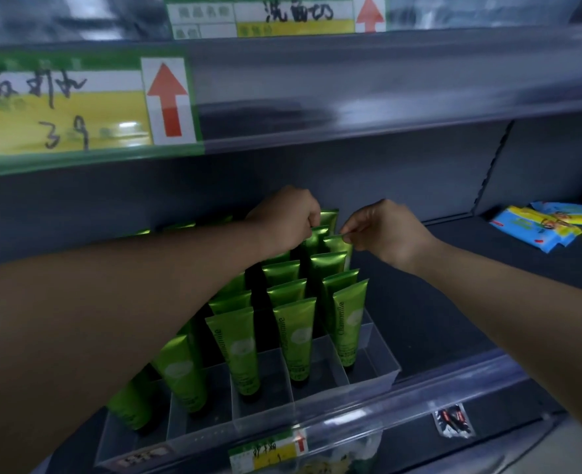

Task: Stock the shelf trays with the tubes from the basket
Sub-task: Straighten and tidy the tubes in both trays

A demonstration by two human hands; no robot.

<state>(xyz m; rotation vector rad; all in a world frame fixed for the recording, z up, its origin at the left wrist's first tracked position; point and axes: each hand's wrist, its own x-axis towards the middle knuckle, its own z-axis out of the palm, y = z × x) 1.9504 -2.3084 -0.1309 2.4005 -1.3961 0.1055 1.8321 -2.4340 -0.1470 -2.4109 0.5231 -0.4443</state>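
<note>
While the right hand (387,230) is pinching the flat crimped top of a green tube (338,246) between thumb and fingertip at the centre of the frame, the left hand (284,220) is curling its fingers tightly round the top of a second tube (317,238) just beside it on the left. Both tubes are standing upright at the far end of a clear divided tray (382,369), which is sitting on the dark shelf (436,302) in the lower middle of the frame. More green tubes (294,340) are standing in rows along the tray's lanes, caps down. A yellow and green price label (77,104) with a red arrow is hanging in the upper left, and blue and yellow packets (542,224) are lying at the right edge, well apart from the tray.
</note>
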